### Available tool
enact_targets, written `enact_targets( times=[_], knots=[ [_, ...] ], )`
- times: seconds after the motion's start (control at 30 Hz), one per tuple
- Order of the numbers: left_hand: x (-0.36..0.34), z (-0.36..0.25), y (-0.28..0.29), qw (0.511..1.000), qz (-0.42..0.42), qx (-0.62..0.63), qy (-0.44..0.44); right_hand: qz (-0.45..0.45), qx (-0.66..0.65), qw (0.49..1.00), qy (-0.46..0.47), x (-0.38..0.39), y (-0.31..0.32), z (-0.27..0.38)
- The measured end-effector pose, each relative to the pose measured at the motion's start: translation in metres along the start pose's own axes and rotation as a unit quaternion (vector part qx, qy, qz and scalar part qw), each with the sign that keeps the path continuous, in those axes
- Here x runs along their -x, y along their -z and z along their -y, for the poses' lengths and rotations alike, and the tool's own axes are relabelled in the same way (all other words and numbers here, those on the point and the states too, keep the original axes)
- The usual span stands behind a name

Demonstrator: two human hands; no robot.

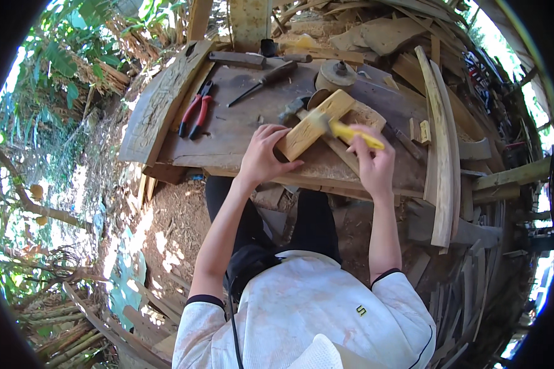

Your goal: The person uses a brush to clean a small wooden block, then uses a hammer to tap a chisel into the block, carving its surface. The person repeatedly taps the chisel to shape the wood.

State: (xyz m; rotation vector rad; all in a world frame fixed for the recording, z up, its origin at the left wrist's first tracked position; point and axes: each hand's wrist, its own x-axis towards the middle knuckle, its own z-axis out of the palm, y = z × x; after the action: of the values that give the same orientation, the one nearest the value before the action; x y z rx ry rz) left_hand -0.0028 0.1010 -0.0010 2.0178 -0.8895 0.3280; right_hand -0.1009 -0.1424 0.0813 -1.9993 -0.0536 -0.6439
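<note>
A pale, rectangular wooden block (298, 139) lies at a slant over the workbench. My left hand (261, 155) grips its near-left end, thumb along the lower side and fingers at the top. In my right hand (374, 161) is a yellow-handled brush (354, 131), its blurred tan end against the block's upper face. Beneath the block, a hammer (292, 108) shows its metal head on one side and its wooden handle on the other. A round, lidded container (336, 74) stands just beyond the block.
Red-handled pliers (197, 112) and a dark-handled pointed tool (264, 82) lie on the workbench (228, 132), left of the block. A carved plank (160, 104) leans along the left edge. Long wooden strips (440, 154) and stacked offcuts crowd the right side.
</note>
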Motion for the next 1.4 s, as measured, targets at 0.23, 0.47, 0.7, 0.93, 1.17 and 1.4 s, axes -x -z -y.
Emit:
enact_targets(
  times=[0.23,0.47,0.7,0.93,1.17,1.4],
  knots=[
    [-0.001,0.008,0.000,0.998,-0.029,0.050,0.010,-0.096,0.023,0.994,-0.055,0.018,0.021,-0.022],
    [0.002,0.011,0.007,0.991,-0.023,0.101,0.084,-0.141,0.032,0.981,-0.128,0.043,0.056,-0.037],
    [0.005,0.019,0.005,0.975,-0.012,0.179,0.132,-0.190,0.005,0.974,-0.126,0.037,0.070,-0.044],
    [0.004,0.018,0.006,0.970,-0.012,0.195,0.145,-0.166,0.018,0.981,-0.097,0.032,0.072,-0.055],
    [0.005,0.017,0.007,0.971,-0.039,0.196,0.131,-0.192,0.007,0.973,-0.127,0.024,0.075,-0.059],
    [0.004,0.015,0.009,0.966,-0.021,0.209,0.152,-0.231,0.038,0.965,-0.117,0.025,0.077,-0.069]
  ],
)
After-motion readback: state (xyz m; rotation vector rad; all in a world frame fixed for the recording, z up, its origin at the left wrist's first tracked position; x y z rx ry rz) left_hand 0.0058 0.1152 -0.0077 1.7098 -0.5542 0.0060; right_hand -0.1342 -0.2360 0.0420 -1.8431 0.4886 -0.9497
